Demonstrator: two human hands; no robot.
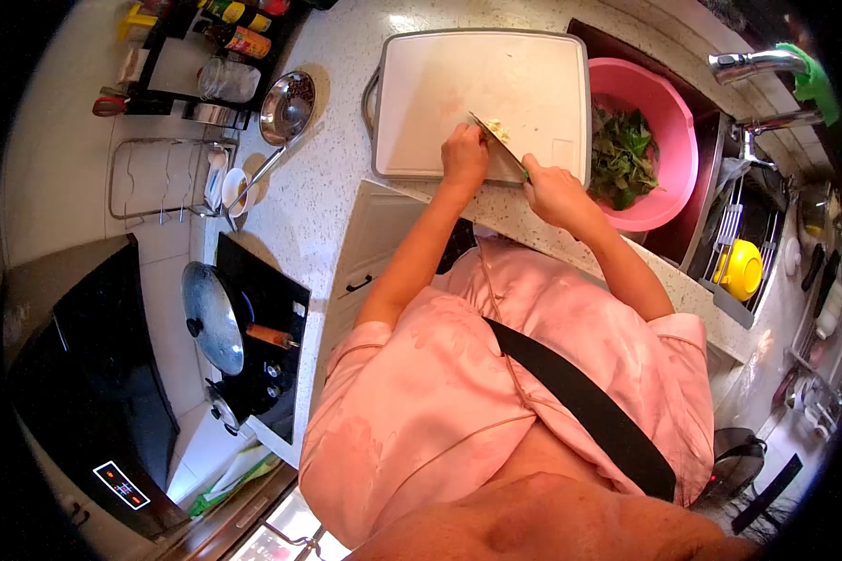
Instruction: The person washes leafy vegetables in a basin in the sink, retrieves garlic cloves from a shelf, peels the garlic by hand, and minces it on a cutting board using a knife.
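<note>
My right hand (554,194) is wrapped round the handle of a kitchen knife (501,148), its blade slanting up and left across the white cutting board (440,79). Curled fingers of my left hand (465,159) press down on the board close to the blade's left side; whatever they hold is hidden. Small pale-yellow chopped pieces (498,129), perhaps garlic, lie against the blade's far side. A few tiny scraps are scattered elsewhere on the board, which has a grey rim.
Right of the board, a pink basin (675,140) of green leaves (627,154) sits in the sink under a faucet (758,64). On the left are a metal ladle (285,107), a small white bowl (238,192), and a lidded wok (213,318) on the stove.
</note>
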